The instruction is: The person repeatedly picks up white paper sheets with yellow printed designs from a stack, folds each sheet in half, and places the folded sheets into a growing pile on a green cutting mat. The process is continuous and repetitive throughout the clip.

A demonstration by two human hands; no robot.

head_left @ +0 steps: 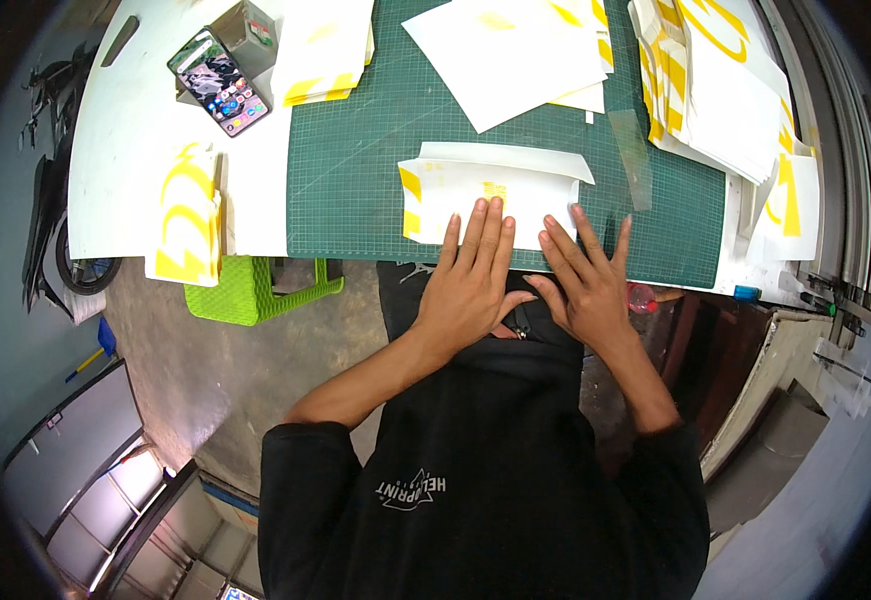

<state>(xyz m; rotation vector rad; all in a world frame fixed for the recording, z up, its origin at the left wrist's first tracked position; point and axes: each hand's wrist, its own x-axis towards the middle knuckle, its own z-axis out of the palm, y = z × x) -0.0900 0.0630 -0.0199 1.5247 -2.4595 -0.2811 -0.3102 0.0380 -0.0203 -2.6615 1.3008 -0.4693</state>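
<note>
Both hands flat, fingers spread, gripping nothing: left hand [473, 283] and right hand [584, 282] press on white-and-yellow sticker sheet [456, 187] lying on green cutting mat [356, 170].

- Black long-sleeved sweatshirt [486, 480], sleeves pushed up to the elbows.
- Small white printed logo [411, 489] on the chest.
- Forearms and both hands bare.
</note>
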